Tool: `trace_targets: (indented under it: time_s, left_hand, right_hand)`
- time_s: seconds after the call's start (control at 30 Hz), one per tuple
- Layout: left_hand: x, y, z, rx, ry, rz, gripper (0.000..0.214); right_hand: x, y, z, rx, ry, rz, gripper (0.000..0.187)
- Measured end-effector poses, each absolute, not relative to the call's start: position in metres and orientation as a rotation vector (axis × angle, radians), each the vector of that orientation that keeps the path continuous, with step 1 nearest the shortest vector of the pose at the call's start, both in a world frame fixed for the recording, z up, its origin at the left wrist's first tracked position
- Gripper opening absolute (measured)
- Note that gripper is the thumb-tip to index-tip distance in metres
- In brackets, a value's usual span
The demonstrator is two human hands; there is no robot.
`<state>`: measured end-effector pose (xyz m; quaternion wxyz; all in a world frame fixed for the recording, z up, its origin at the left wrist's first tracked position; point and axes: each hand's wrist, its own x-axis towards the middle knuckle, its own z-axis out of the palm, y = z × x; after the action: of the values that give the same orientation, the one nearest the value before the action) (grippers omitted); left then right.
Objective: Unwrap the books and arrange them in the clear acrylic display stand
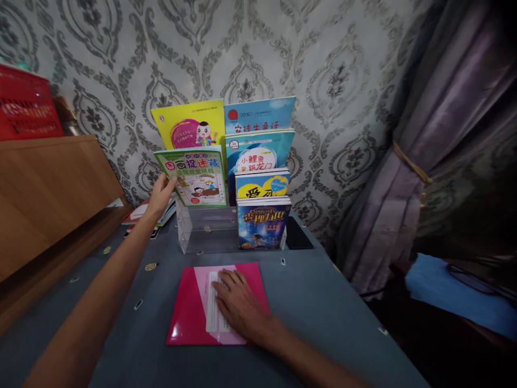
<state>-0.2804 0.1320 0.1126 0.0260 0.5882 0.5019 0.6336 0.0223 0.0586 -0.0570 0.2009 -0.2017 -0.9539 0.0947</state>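
Note:
My left hand reaches forward and grips the left edge of a green-covered children's book that stands in a clear tiered rack. My right hand lies flat, fingers stretched, on a pink book lying on the blue-grey table. The rack also holds a yellow book behind the green one, and on the right side three blue books with a dark starry book in front.
A stack of books lies left of the rack. A wooden cabinet with a red basket stands at the left. A dark phone-like slab lies right of the rack. Purple curtain and blue cloth hang at the right.

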Motion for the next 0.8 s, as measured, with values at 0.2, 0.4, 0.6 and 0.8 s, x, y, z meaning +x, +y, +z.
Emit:
trace_targets:
  time_s: [0.2, 0.4, 0.6, 0.8]
  left_hand:
    - [-0.283, 0.133, 0.109, 1.880, 1.538, 1.944, 0.056]
    - [-0.286, 0.132, 0.106, 1.915, 1.570, 1.946, 0.054]
    - [-0.286, 0.131, 0.102, 1.918, 1.626, 1.902, 0.050]
    - [-0.285, 0.130, 0.100, 1.926, 1.640, 1.921, 0.046]
  right_hand:
    - [0.021, 0.059, -0.060, -0.562, -2.659, 0.231, 0.023]
    - [0.021, 0.060, -0.063, -0.544, -2.637, 0.229, 0.024]
    - [0.021, 0.060, -0.062, -0.542, -2.635, 0.218, 0.023]
    - [0.022, 0.059, -0.057, -0.543, -2.661, 0.245, 0.023]
